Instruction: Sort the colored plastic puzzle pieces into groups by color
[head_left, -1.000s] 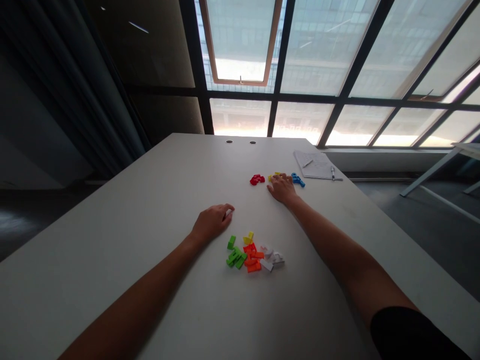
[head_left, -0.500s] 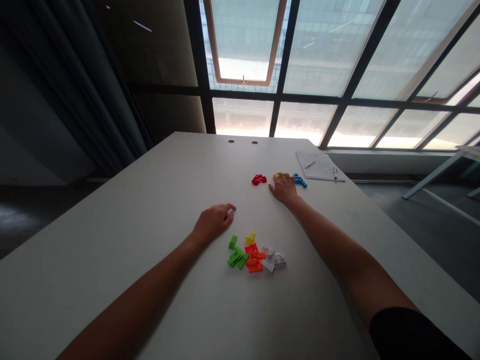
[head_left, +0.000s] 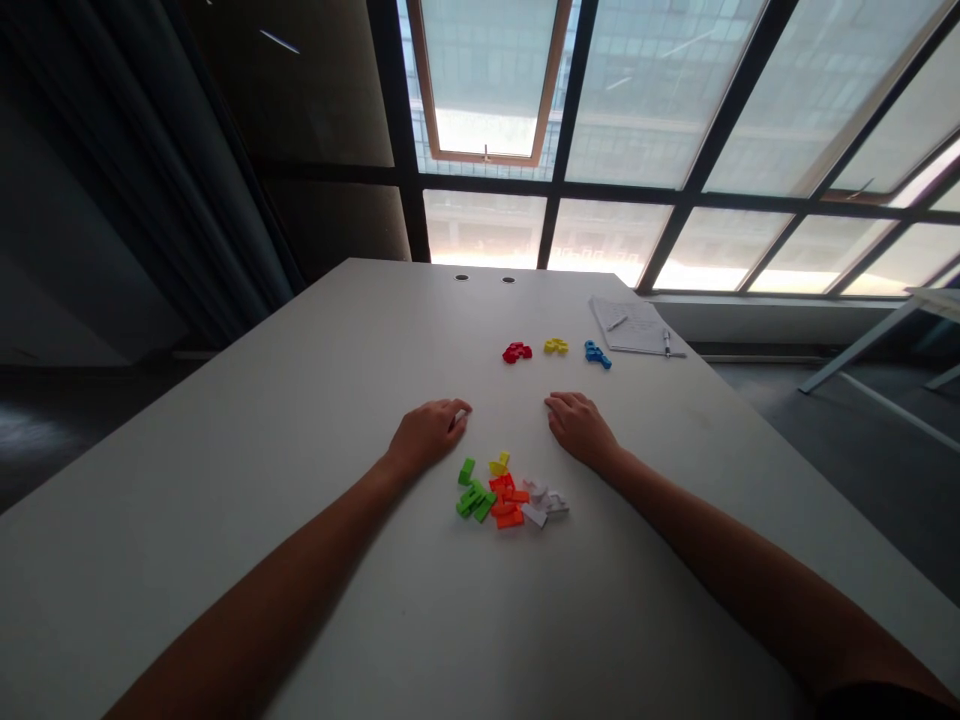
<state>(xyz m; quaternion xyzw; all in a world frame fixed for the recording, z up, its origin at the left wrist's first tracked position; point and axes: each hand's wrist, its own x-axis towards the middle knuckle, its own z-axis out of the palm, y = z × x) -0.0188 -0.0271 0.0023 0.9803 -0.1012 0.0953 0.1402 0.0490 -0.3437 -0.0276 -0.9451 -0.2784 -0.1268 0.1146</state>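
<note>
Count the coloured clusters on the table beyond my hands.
3: the red cluster on the left, the yellow cluster in the middle and the blue cluster on the right, nearest the papers.

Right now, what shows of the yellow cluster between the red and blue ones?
The yellow cluster looks plastic, with several small, chunky parts; whether they join I cannot tell. It lies on the white table between the red cluster and blue cluster, touching neither; the right hand, nearer the camera, is clear of it.

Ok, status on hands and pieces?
Left hand curled, contents unclear. Right hand palm-down on table. Mixed pile nearer; red cluster, yellow cluster, blue cluster beyond.
</note>
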